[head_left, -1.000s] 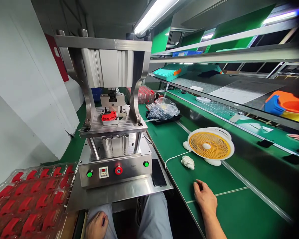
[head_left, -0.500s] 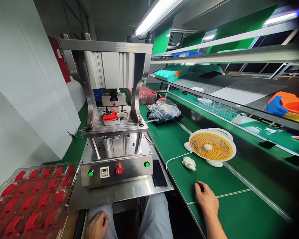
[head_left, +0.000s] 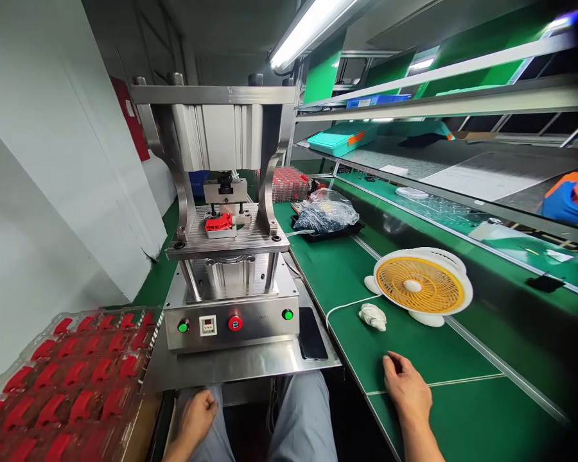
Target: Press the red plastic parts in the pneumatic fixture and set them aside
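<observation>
My left hand [head_left: 197, 416] hovers by my left thigh, fingers curled in and nothing visible in it. My right hand [head_left: 408, 387] rests on the green bench top [head_left: 467, 420], thumb and forefinger slightly apart, holding nothing that I see. In front of me stands a metal bench press [head_left: 231, 240] with a red plastic part [head_left: 219, 222] seated in its fixture, beneath the raised press head [head_left: 225, 190]. The press has two green buttons, one at the left [head_left: 183, 326] and one at the right [head_left: 288, 314], with a red stop button [head_left: 235, 323] between. Neither hand touches the press.
Clear trays of red parts [head_left: 67, 372] sit at the left. A black phone [head_left: 313, 333] lies beside the press. On the bench are a crumpled white cloth [head_left: 373, 316], a yellow-and-white fan [head_left: 417, 287] and a plastic-bagged bundle [head_left: 327, 212]. A shelf [head_left: 443, 160] runs along the right.
My left hand has lifted a little and moved right, from lying on the thigh. The whole view has shifted slightly; the right hand stays on the bench and the press looks the same.
</observation>
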`<state>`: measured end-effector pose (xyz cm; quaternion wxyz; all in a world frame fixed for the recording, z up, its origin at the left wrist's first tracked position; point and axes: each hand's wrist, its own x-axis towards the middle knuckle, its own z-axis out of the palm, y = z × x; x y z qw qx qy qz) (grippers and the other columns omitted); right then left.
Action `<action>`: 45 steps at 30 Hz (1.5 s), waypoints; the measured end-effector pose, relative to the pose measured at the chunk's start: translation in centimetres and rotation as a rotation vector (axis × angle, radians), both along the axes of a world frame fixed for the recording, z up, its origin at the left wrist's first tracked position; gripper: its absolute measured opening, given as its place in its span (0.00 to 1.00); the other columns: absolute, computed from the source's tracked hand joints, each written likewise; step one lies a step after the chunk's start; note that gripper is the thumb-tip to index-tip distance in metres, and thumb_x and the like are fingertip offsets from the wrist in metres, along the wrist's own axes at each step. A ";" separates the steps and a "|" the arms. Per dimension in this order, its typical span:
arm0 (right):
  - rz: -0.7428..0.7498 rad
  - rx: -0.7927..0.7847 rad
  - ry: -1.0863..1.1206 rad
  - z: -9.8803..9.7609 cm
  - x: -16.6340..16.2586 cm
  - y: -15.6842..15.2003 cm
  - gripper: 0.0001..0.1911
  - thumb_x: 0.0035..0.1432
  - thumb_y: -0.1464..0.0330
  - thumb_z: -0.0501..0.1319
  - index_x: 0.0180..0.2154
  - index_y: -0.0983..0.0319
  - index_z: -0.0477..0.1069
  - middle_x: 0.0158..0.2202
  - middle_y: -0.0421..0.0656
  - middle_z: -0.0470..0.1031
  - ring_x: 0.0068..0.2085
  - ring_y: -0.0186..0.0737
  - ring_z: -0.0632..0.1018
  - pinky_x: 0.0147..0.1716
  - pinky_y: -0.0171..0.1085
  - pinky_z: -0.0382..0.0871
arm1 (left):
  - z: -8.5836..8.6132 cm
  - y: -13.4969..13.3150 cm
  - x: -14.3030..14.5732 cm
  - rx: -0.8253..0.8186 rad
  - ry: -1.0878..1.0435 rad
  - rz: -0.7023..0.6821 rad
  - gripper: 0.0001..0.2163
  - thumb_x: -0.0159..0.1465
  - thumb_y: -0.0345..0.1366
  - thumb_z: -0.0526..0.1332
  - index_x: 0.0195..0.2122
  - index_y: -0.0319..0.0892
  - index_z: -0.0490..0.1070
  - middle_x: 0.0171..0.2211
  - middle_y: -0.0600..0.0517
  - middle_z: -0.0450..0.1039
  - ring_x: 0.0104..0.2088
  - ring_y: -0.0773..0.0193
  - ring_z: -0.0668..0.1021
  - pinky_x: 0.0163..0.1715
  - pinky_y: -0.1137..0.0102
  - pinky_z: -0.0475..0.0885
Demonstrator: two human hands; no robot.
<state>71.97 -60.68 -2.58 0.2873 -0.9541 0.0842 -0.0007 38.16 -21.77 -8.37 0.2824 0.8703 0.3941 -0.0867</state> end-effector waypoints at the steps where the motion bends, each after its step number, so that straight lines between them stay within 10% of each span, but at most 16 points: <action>1: 0.001 0.001 -0.002 0.0 0.0 0.0 0.26 0.63 0.57 0.52 0.52 0.63 0.78 0.46 0.53 0.80 0.49 0.60 0.79 0.48 0.50 0.73 | 1.5 -0.1 0.7 -0.104 -0.020 -0.046 0.09 0.63 0.30 0.57 0.27 0.42 0.71 0.25 0.54 0.75 0.32 0.61 0.80 0.33 0.70 0.67; 6: 0.017 0.025 0.028 -0.1 0.0 -0.3 0.26 0.63 0.57 0.52 0.53 0.63 0.77 0.45 0.53 0.81 0.48 0.60 0.79 0.48 0.49 0.73 | 13.8 -0.8 4.0 -0.384 -0.338 -0.429 0.06 0.60 0.35 0.63 0.35 0.42 0.80 0.31 0.53 0.79 0.30 0.65 0.77 0.32 0.71 0.67; 12: 0.033 0.028 0.000 0.0 -0.1 -0.4 0.26 0.63 0.57 0.52 0.52 0.62 0.78 0.43 0.52 0.80 0.47 0.59 0.79 0.46 0.48 0.74 | 30.5 1.8 7.8 0.185 -0.976 -0.616 0.08 0.68 0.35 0.60 0.37 0.44 0.79 0.34 0.51 0.80 0.36 0.65 0.80 0.38 0.70 0.73; 18: 0.036 0.044 0.042 -0.1 0.0 -0.4 0.27 0.64 0.56 0.51 0.54 0.62 0.77 0.43 0.52 0.80 0.47 0.58 0.79 0.48 0.48 0.72 | 39.3 6.6 14.2 0.732 -0.934 -0.457 0.09 0.65 0.38 0.60 0.40 0.43 0.79 0.41 0.48 0.79 0.44 0.57 0.79 0.49 0.61 0.74; 26: 0.046 0.084 0.022 0.3 0.0 -0.4 0.26 0.64 0.55 0.51 0.51 0.62 0.79 0.37 0.50 0.79 0.41 0.58 0.80 0.42 0.47 0.73 | 42.7 9.9 19.4 0.859 -0.419 -0.410 0.19 0.59 0.48 0.66 0.47 0.43 0.78 0.41 0.45 0.74 0.43 0.50 0.76 0.45 0.60 0.72; 39: 0.043 0.106 -0.005 0.3 0.0 -0.5 0.24 0.61 0.55 0.53 0.48 0.61 0.79 0.37 0.48 0.80 0.40 0.56 0.79 0.40 0.46 0.73 | 44.4 8.8 20.2 0.692 -0.318 -0.364 0.11 0.57 0.42 0.70 0.39 0.45 0.75 0.35 0.51 0.74 0.36 0.57 0.76 0.38 0.67 0.67; 45: 0.041 0.129 0.023 0.8 -0.1 -0.4 0.24 0.61 0.56 0.52 0.48 0.61 0.79 0.36 0.49 0.80 0.40 0.57 0.80 0.40 0.46 0.72 | 42.0 7.4 17.1 0.746 -0.585 -0.356 0.06 0.58 0.37 0.69 0.34 0.45 0.73 0.35 0.50 0.75 0.38 0.55 0.77 0.41 0.63 0.70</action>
